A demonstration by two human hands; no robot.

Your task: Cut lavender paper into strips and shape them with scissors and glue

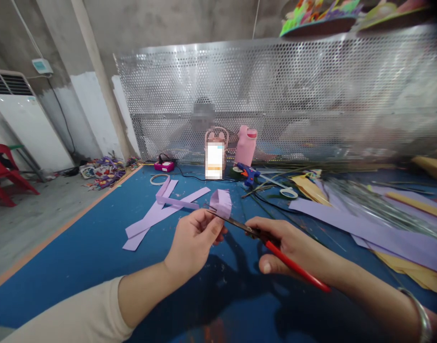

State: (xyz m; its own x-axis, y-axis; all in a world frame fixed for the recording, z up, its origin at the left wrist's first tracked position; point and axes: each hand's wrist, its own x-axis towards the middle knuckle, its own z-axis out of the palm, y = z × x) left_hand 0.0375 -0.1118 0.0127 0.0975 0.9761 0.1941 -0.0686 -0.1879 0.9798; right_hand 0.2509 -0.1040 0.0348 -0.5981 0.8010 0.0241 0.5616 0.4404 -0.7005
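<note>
Between its thumb and fingers, my left hand (193, 243) pinches a purple paper strip (222, 202), whose far end curls up in a loop with small cuts along its edge. My right hand (284, 243) grips red-handled scissors (293, 267). Their dark blades reach left across the strip, close to my left fingertips; I cannot tell whether they touch the paper. Another stretch of purple strip (178, 202) runs left from my left hand. Beyond it, flat purple strips (150, 224) lie crossed on the blue table (96, 257).
A lit phone (214, 162) and a pink bottle (246, 146) stand by a perforated metal screen (161, 85). A blue glue gun (248, 175), tape rolls (159, 179) and a magenta box (164, 166) with a cable lie at the back. Purple sheets (368, 228) and yellow pieces (414, 271) spread at right.
</note>
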